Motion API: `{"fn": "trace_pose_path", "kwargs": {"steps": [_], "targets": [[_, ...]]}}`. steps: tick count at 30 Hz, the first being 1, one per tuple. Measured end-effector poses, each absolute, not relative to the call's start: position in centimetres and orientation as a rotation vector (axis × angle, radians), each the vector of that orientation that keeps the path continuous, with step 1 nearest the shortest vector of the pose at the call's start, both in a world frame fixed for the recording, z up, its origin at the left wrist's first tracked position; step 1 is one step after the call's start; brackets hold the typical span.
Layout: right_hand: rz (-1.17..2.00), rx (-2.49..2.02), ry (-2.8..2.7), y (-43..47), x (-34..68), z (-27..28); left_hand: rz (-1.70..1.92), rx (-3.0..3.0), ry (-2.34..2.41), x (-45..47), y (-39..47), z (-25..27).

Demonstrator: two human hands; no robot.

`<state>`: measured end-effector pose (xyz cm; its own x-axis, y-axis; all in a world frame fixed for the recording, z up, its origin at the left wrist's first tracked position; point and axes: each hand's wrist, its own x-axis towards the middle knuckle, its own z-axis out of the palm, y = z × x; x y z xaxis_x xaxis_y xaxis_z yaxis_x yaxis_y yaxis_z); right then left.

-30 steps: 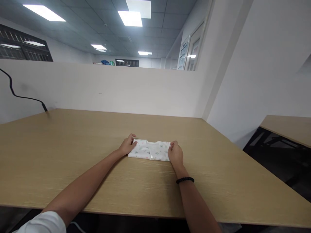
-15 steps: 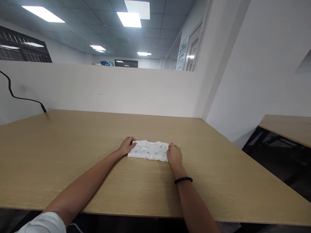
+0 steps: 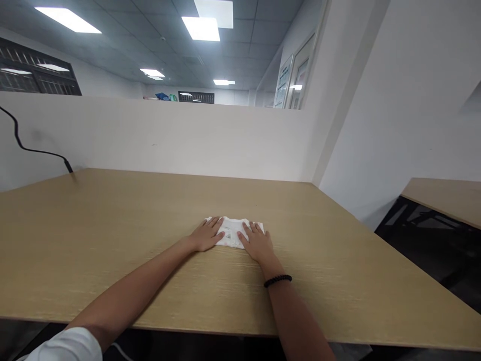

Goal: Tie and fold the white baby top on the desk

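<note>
A small white garment (image 3: 232,231) with a faint print lies folded into a flat bundle on the wooden table (image 3: 210,291). Its neckline edge faces the far side. My left hand (image 3: 207,234) rests flat on the left part of it, fingers stretched out. On the right part lies my right hand (image 3: 258,241), palm down with the fingers spread. Both hands cover the garment's ends, so only its middle and a strip of the far edge show. A black beaded bracelet (image 3: 278,281) circles my right wrist.
A low white partition (image 3: 195,138) stands along the table's far edge and meets a white wall at the right. A black cable (image 3: 41,151) hangs down at the far left. Another table (image 3: 447,198) with a dark frame stands beyond the right edge.
Both hands have moved inward from gripping the garment's side edges and now lie flat on top of it with fingers spread. The garment has stayed in place.
</note>
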<state>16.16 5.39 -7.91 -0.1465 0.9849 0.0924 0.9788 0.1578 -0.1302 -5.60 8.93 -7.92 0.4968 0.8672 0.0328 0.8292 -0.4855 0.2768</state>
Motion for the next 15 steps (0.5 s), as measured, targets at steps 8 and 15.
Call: {"fn": "trace_pose_path", "kwargs": {"steps": [8, 15], "targets": [[0.158, -2.001, -2.14, 5.6, 16.6, -7.9, 0.37, 2.329, 1.464, -7.1, 10.3, -8.5], [0.082, -2.196, -1.719, 5.9, 17.4, -8.6, 0.638, 2.064, 1.737, -8.8, 12.3, -9.4]]}}
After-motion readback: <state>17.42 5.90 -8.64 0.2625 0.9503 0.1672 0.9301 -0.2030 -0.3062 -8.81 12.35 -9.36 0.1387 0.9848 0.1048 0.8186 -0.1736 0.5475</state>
